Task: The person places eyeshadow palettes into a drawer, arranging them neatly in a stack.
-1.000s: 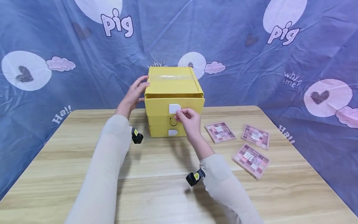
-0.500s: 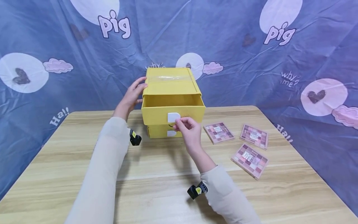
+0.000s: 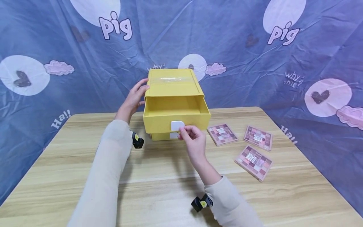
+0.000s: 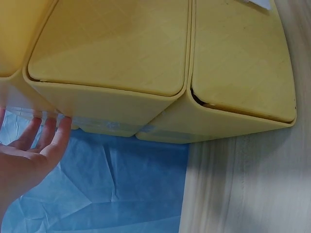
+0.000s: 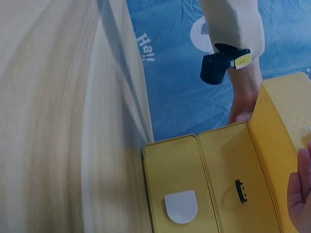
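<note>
A yellow drawer cabinet (image 3: 170, 88) stands at the back of the table, clear tape across its top. Its top drawer (image 3: 156, 123) is pulled well out, and the inside that shows is bare. My right hand (image 3: 196, 143) pinches the white tab handle (image 3: 175, 125) on that drawer's front between thumb and finger. On the cabinet's left side rests my left hand (image 3: 133, 99), its fingers extended along the wall; the left wrist view shows the fingertips (image 4: 62, 128) touching it. Below, the middle drawer (image 5: 228, 165) has a dark handle loop, and the bottom drawer (image 5: 170, 160) has a white tab.
To the right of the cabinet lie three pinkish eyeshadow palettes, one near the cabinet (image 3: 222, 134), one farther right (image 3: 258, 138) and one closer to me (image 3: 254, 162). Behind the wooden table (image 3: 158, 195) hangs a blue printed cloth (image 3: 158, 37).
The top drawer has slid out toward me from nearly closed, with my right hand drawing back on its tab. My left hand has stayed on the cabinet's side.
</note>
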`<state>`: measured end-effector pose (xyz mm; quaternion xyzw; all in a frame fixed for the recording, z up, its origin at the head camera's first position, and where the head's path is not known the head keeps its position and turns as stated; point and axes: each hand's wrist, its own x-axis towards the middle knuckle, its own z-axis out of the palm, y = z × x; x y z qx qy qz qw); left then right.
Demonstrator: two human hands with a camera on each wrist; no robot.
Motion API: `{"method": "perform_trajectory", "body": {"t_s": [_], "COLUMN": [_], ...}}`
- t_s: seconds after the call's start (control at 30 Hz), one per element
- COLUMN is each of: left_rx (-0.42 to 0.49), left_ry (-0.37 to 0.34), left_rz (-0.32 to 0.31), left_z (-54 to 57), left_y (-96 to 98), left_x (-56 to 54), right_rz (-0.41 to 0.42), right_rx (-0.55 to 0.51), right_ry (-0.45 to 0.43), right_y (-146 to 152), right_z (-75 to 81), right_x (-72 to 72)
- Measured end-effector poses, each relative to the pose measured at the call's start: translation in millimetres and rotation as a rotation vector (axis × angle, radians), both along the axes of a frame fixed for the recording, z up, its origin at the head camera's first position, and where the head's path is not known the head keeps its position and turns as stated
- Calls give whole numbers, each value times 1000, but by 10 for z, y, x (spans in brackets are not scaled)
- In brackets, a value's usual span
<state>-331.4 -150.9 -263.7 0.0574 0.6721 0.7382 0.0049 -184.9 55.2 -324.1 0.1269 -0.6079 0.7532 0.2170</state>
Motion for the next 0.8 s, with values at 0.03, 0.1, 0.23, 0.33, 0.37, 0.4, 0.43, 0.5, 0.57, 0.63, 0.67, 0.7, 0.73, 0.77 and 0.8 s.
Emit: {"method": "perform_trajectory", "body": {"t_s": [0.03, 0.1, 0.23, 0.33, 0.37, 0.4, 0.43, 0.5, 0.57, 0.63, 0.67, 0.7, 0.73, 0.77, 0.8], "left_rx": [-2, -1, -5, -8, -9, -9, -6, 0, 4, 11, 10, 10, 10, 12, 10], "left_ry": [1, -1, 2, 6, 8, 8, 9, 11, 14, 16, 17, 18, 18, 18, 19], "left_rz": [4, 12, 18, 21, 23, 25, 27, 28, 26, 23, 23, 22, 22, 22, 22], "left_z": [-1, -1, -7, -14, -16, -18, -20, -24, -27, -29, -30, -29, -29, -29, -27], "left_y": [3, 11, 23, 31, 33, 34, 35, 38, 39, 40, 39, 38, 37, 37, 40], "left_x": [1, 6, 12, 9, 7, 6, 4, 4, 3, 6, 7, 8, 8, 8, 9], "right_rz": [-13, -28, -46, -51, -40, -40, -39, -35, -32, -44, -43, -42, -44, -44, -43], "right_rx": [4, 9, 15, 22, 11, 10, 9, 7, 3, 20, 21, 19, 21, 21, 20], "right_ry": [-19, -32, 2, 57, 88, 101, 107, 107, 91, 51, 41, 30, 22, 17, 14], "right_y": [-4, -7, -9, -9, 1, 2, 2, 5, 8, -1, -1, -2, -3, -4, -4], "right_z": [13, 19, -19, -51, -162, -167, -177, -194, -200, -95, -90, -85, -80, -78, -75], "right_x": [25, 58, 80, 96, 21, 32, 41, 58, 77, 178, 187, 196, 203, 209, 216]}}
